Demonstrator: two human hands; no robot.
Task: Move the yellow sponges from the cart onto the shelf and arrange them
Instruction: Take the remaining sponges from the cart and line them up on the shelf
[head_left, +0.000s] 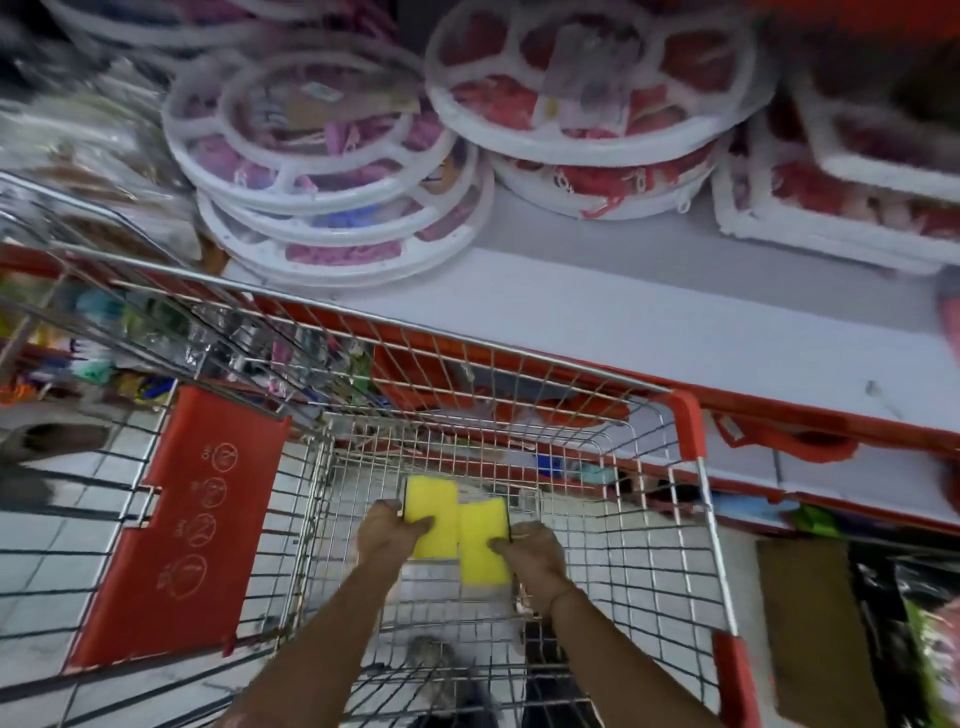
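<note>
My left hand (388, 535) and right hand (530, 553) each pinch a flat yellow foam sponge (430, 506) low inside the wire shopping cart (649, 519); lifting, I could snag one on the mesh.

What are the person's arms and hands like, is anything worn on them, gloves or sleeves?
Both forearms are bare as far as the picture shows: no sleeves in view. The left hand and the right hand wear no gloves. A thin band seems to circle the right wrist, though blur makes it hard to be sure. No rings or watch can be made out.
</note>
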